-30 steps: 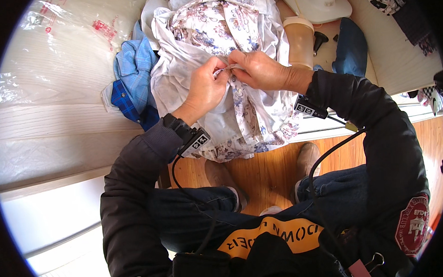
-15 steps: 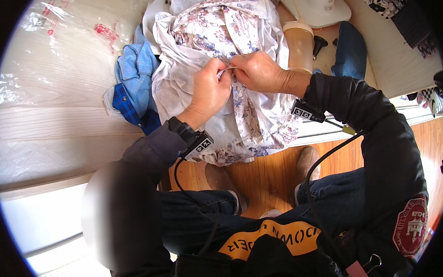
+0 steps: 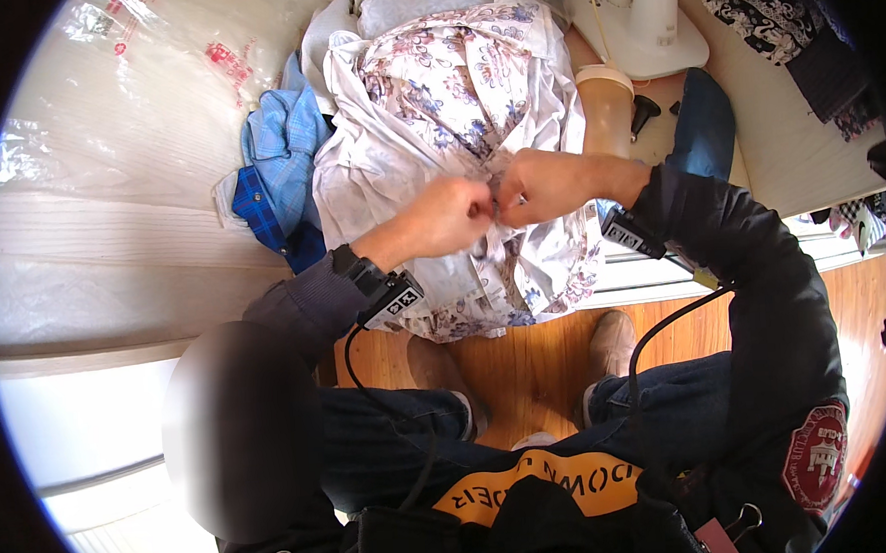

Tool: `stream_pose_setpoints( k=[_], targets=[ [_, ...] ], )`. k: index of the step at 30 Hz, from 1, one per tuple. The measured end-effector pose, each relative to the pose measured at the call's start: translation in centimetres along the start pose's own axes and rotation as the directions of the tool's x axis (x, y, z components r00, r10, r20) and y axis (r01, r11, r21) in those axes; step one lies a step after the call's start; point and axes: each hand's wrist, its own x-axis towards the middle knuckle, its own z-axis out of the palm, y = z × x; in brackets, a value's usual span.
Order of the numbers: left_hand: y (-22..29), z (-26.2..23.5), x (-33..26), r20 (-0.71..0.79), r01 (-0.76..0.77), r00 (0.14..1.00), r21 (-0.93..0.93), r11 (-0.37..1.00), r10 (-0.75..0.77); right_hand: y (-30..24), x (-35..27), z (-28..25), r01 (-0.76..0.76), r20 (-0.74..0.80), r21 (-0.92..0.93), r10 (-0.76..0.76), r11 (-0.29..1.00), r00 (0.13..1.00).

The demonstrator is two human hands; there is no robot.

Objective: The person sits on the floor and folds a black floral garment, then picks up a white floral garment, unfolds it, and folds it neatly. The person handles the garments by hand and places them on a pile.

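Note:
A white floral shirt (image 3: 453,76) with purple and brown flowers lies spread on the surface, its lower hem hanging over the front edge. Over its middle my two hands meet. My right hand (image 3: 548,186) is closed, thumb and fingers pinching the shirt's front strip. Right beside it, my left hand (image 3: 445,216) is curled shut with its fingertips at the same strip; it is slightly blurred by motion. Between the hands, the fingers hide the pinched bit of cloth.
Blue plaid cloth (image 3: 285,135) lies left of the shirt, beside clear plastic sheeting (image 3: 153,101). To the right stand a tan lidded container (image 3: 607,113), a white appliance base (image 3: 652,50) and a dark blue object (image 3: 703,123). Patterned dark clothes (image 3: 760,10) lie at far right.
Both hands have moved nearer to me and slightly right along the shirt's front strip. The left hand has turned more sideways. The whole view has shifted a little.

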Motion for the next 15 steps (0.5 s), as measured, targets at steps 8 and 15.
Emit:
stream_pose_setpoints(
  k=[8, 15],
  targets=[
    [0.4, 1.0, -0.8, 0.428, -0.152, 0.889, -0.061, 0.986, 0.164, 3.1, 0.1, -5.7, -0.411, -0.403, 0.291, 0.500, 0.864, 0.767],
    [0.6, 2.3, -0.8, 0.560, -0.169, 0.806, -0.089, 0.982, 0.190, 6.2, 0.6, -5.5, -0.366, -0.407, 0.466, 0.563, 0.806, 0.719]
  ],
)
